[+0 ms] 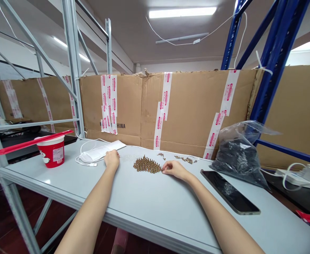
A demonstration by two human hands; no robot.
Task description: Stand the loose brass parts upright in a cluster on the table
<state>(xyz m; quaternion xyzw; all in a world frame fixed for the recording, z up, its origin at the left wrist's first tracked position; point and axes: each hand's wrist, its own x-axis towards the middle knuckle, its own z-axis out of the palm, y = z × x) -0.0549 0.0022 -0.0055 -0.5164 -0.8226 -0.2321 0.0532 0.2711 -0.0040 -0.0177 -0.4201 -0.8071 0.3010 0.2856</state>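
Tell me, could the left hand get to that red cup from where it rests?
Probably yes. The left hand lies on the table, and the red cup stands further left with bare tabletop between them. Only the white cable lies near the path, low and flat.

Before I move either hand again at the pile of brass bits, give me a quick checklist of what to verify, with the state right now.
1. Right hand at the edge of the brass pile: ok.
2. A piece pinched in the right fingertips: cannot tell, too small.
3. Left hand resting on the table, beside the clear bits: ok.
4. Stray brass pieces lie apart from the pile: not ok.
5. Phone flat, clear of the right forearm: ok.
6. Black bag away from the pile: ok.
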